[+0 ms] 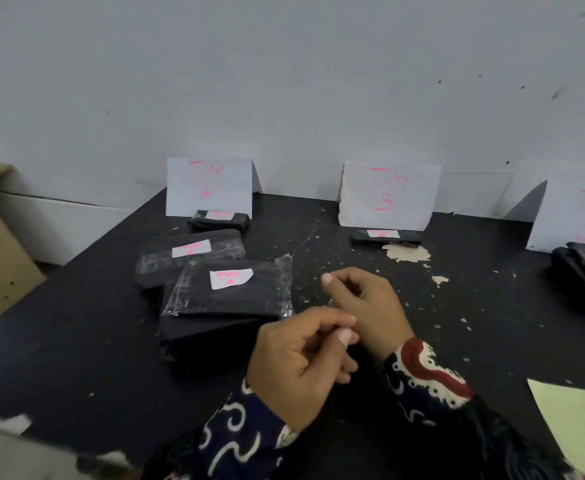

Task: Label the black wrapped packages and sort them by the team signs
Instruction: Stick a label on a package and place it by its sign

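overhead, grey wall (284, 81) backs scuffed black table (76, 358).

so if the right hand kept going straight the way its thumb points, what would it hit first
Probably the nearest labelled black package. The right hand has its thumb aimed left and slightly away, toward that package's clear plastic edge, with only bare table between. Depth is unclear, so it might pass above it.

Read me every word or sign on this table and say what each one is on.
"TIM A": left sign.
"TIM B": middle sign.
Right sign: cut off by the frame, pink strokes only.
Nearest package label: seems "TIM A", blurred.
Other package labels: pink marks, too blurred.
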